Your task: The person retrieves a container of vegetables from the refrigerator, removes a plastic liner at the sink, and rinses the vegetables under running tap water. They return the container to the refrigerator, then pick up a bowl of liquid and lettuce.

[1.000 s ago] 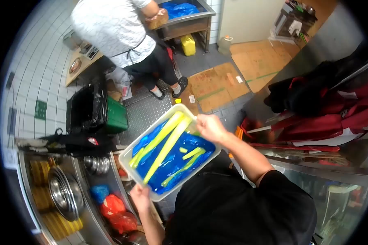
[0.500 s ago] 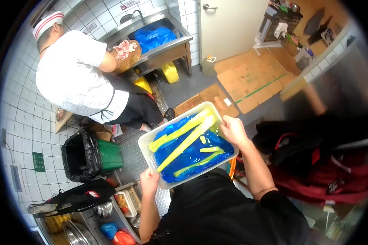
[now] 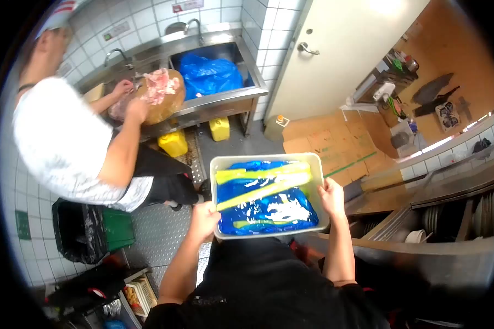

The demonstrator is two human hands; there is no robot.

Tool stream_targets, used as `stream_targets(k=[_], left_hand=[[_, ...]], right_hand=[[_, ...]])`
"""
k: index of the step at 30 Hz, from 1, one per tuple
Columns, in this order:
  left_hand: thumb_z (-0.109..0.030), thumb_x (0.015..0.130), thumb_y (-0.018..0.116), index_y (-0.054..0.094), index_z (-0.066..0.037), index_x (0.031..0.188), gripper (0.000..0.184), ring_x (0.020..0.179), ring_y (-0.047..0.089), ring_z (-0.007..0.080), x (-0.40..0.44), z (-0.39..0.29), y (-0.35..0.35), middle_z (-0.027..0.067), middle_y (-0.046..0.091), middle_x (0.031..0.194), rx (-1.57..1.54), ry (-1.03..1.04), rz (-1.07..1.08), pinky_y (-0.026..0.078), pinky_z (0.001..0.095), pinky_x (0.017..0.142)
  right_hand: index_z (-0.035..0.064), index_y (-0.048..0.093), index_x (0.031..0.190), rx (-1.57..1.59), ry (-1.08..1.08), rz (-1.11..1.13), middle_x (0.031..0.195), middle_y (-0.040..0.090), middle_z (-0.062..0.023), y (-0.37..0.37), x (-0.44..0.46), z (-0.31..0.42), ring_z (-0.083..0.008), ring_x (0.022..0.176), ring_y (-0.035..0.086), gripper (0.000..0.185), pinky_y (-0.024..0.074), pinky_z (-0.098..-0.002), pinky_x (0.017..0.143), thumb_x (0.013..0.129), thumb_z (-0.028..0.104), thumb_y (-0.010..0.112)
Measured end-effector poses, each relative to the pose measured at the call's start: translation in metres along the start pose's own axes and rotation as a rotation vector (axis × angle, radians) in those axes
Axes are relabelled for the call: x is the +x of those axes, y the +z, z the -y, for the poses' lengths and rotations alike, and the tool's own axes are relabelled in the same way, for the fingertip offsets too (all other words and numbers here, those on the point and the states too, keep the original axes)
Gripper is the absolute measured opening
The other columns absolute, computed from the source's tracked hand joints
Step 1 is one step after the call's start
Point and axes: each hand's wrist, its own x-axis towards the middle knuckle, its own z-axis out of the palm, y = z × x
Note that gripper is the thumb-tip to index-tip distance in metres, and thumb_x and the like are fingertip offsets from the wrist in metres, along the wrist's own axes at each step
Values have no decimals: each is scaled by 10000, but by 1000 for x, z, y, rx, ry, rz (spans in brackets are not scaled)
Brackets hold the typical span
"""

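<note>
My left hand (image 3: 204,218) is closed on the left rim of a white plastic tub (image 3: 274,234) held in front of my waist. On its right side, my right hand (image 3: 332,198) grips the same tub. Inside lie several long, peeled, yellow-green vegetable stalks (image 3: 258,174) over a blue plastic sheet or bag (image 3: 247,211). Bright glints cover the blue surface, which looks wet. The fingers beneath the tub's rim are partly hidden.
At left, a person in a white shirt (image 3: 60,142) handles raw meat (image 3: 160,88) on a round chopping block (image 3: 173,104) by the sink (image 3: 252,82). A lined bin (image 3: 77,230) stands behind them. Cardboard (image 3: 324,142) covers floor near the door (image 3: 340,60); shelves with dishes (image 3: 433,219) stand right.
My view has turned to the right, and the tub has levelled from its slant across my body. Both hands keep hold of it. The co-worker's hands now show at the meat.
</note>
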Motion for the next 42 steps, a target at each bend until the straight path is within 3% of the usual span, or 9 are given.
stream_targets(k=[7,8,11,12,18,21,27,41,42], left_hand=[[34,771,611,591,22,730,47,585,479,61,147,-82,1,24,527,603,21,40,35,395,301,514],[44,767,598,572,9,715,68,587,458,57,166,-69,2,0,502,608,3,46,24,376,294,512],[54,763,582,549,-3,696,93,598,444,53,222,-62,4,-18,493,622,41,72,-24,362,284,515],[54,763,580,548,-2,694,94,602,448,53,239,-66,5,-15,502,627,72,82,-46,365,282,518],[20,746,625,458,-7,643,198,577,425,89,327,-77,29,51,414,566,-10,-27,-235,359,330,508],[18,751,616,475,-1,652,173,582,441,93,373,-94,40,47,427,568,284,3,-335,372,331,515],[45,773,581,553,-19,683,114,604,470,62,458,-85,44,-28,528,633,34,-173,-412,384,285,521],[-38,818,642,654,12,778,66,614,568,106,555,-49,22,29,625,648,34,-340,-392,459,316,566],[-53,828,647,657,13,786,78,608,574,114,555,-43,20,38,632,650,48,-315,-376,463,323,569]], right_hand=[[-31,599,862,26,-14,-29,784,625,-254,6,148,32,-394,730,634,136,500,-413,679,818,60,691],[-33,579,819,53,-75,-60,655,539,-168,13,168,28,-213,614,515,193,465,-363,621,840,118,697],[-32,580,817,7,-145,-69,659,548,-168,23,238,40,-221,609,512,191,465,-365,617,839,118,696],[-23,597,846,0,-134,-28,775,624,-260,26,264,44,-447,764,640,162,504,-473,690,822,112,683],[-6,599,827,26,-228,136,787,633,-256,66,422,70,-456,787,639,163,504,-490,698,830,133,683],[-4,596,818,29,-319,208,794,637,-258,98,503,79,-458,803,644,149,505,-504,711,839,126,664],[38,593,807,100,-383,299,797,642,-245,156,623,92,-461,799,637,116,504,-521,717,868,133,622],[57,612,927,-271,-329,272,862,687,-245,212,706,118,-463,883,659,202,523,-539,783,879,239,685],[72,596,1014,-271,-344,257,1004,690,-235,209,702,119,-455,896,668,266,532,-537,776,866,256,719]])
